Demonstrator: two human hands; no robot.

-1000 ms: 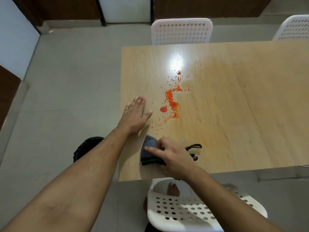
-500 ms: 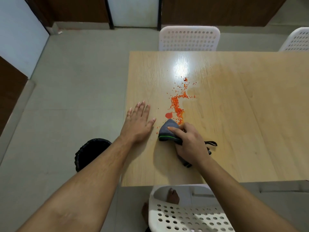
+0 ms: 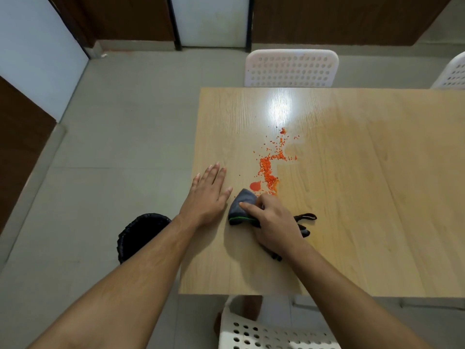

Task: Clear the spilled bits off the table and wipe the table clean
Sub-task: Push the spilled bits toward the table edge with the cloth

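Note:
A trail of small orange bits (image 3: 269, 167) lies on the light wooden table (image 3: 364, 197), with a red spot (image 3: 255, 185) at its near end. My right hand (image 3: 273, 222) grips a dark grey cloth with a green edge (image 3: 240, 206) on the table, just short of the near end of the spill. A black strap (image 3: 305, 217) sticks out from under that hand. My left hand (image 3: 208, 195) rests flat on the table near its left edge, fingers straight, just left of the cloth.
A black bin (image 3: 141, 235) stands on the floor beside the table's left edge. White perforated chairs stand at the far side (image 3: 292, 68), far right (image 3: 453, 71) and near side (image 3: 271, 333). A faint wet-looking patch (image 3: 352, 137) spreads over the table's right part.
My right hand pushed the cloth forward from the table's near edge up to the near end of the orange spill. My left hand stayed flat on the table.

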